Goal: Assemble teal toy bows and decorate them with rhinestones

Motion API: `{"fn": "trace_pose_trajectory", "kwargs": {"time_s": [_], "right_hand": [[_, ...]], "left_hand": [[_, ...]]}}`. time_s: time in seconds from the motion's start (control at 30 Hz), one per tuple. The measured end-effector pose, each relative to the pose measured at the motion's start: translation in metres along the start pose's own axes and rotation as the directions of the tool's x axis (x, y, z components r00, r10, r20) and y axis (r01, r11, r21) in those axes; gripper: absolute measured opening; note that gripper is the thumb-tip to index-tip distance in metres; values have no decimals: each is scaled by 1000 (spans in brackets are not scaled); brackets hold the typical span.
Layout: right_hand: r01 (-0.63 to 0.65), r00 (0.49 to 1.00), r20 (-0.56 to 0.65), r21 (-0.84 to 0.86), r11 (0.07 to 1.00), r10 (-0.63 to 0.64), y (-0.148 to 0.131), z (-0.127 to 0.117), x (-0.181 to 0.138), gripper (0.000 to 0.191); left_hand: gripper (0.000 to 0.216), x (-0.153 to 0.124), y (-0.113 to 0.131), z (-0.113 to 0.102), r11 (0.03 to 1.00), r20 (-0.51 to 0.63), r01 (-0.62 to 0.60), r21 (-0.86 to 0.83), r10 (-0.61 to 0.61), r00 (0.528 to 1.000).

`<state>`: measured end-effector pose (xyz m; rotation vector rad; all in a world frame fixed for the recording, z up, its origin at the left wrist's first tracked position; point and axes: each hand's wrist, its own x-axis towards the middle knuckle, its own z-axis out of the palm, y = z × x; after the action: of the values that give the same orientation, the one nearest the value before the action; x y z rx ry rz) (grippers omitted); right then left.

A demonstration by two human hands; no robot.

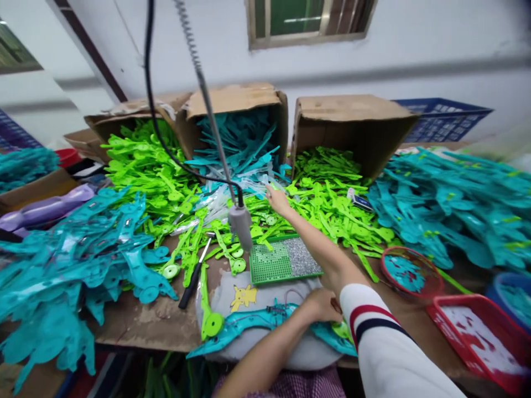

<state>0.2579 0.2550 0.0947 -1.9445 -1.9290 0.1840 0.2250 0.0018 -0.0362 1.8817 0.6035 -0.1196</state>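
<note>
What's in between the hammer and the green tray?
In the head view, lime-green plastic pieces and some gray cloth show between the hammer and the green tray. A gray tool hangs by the tray's corner.

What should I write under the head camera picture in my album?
Right hand stretched out to heaped plastic parts, left hand at a long teal piece on grey cloth.

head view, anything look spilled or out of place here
Yes: bright green flat plastic parts spill loosely from the rightmost brown cardboard box, whose opening faces the camera. A small dark blue and white boxy item lies among them, odd because it matches none of them.
</note>
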Motion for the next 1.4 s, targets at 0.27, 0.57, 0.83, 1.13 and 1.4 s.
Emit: {"fn": "trace_pose_trajectory", "kwargs": {"time_s": [0.27,0.57,0.83,1.13,1.4], "right_hand": [[121,924,-383,265,957,-11,33,-81,-133,44],[-278,926,-209,186,942,315,125,-112,-381,39],[-414,666,-467,415,810,581,115,-29,-398,49],[-264,649,-373,707,656,663,113,-43,-388,59],[-38,836,-285,823,567,469,109,-48,-336,65]], "left_hand": [[25,-6,6,0,972,-95,51,-229,-74,993],[30,1,2,-1,923,-85,31,-383,-69,994],[50,-4,8,-4,918,-89,-5,-397,-33,995],[55,-5,11,-11,924,-9,19,-383,-25,1000],[51,-4,10,-11,940,-16,18,-340,-25,1000]]}}
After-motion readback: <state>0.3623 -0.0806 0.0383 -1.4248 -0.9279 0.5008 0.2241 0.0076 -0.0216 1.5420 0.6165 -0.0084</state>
